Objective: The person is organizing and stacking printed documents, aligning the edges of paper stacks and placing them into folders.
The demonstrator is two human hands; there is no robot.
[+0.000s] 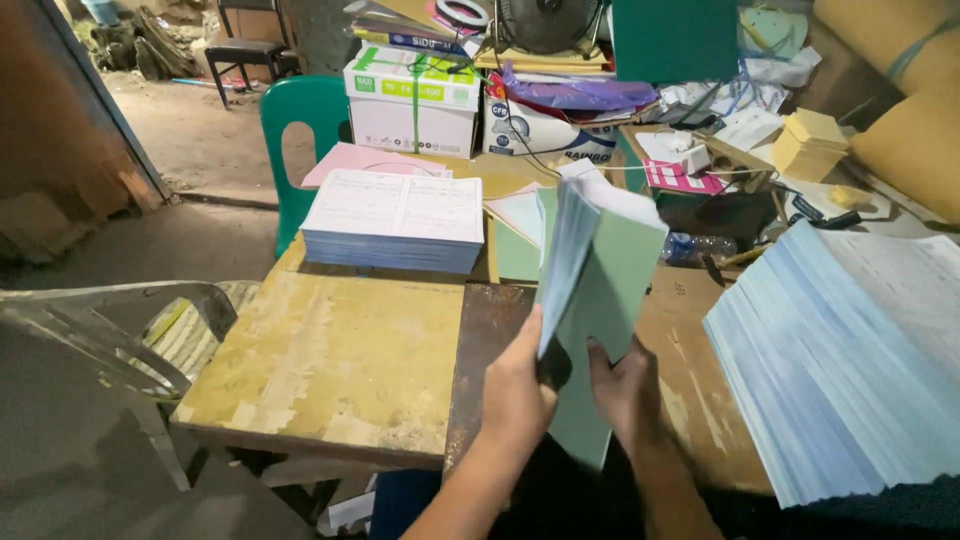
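Green-backed sheaf of papers (598,270) stands upright over the worn table (330,360), left hand (517,385) pinching its lower edge and right hand (625,385) clasped behind, so a firm, even grip should probably keep the sheets squared while fanning.

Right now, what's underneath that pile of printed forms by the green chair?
The pile of printed forms rests on a worn yellow table, partly overlapping a pink sheet behind it. Anything directly beneath the pile is covered.

Upright green-backed paper sheaf (600,270), fanned
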